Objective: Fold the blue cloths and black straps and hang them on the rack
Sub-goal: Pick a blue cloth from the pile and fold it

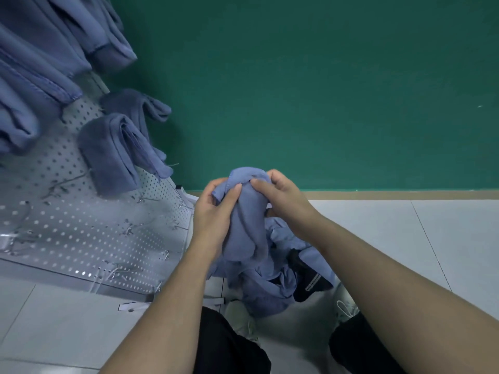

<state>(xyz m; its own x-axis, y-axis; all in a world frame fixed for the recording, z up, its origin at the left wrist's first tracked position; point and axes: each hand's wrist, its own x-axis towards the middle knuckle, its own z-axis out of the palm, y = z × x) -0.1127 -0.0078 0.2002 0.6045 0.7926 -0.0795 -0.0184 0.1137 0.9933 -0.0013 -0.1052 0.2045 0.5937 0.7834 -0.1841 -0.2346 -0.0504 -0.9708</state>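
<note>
Blue cloth (244, 217) bunched between both hands, left hand (216, 211) and right hand (280, 198) gripping it

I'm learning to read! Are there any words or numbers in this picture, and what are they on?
Black strap in the pile on the floor: a few lines of small white print, too blurred to read.
Blue cloth held in both hands, hung cloths, rack and wall: no writing to see.
</note>
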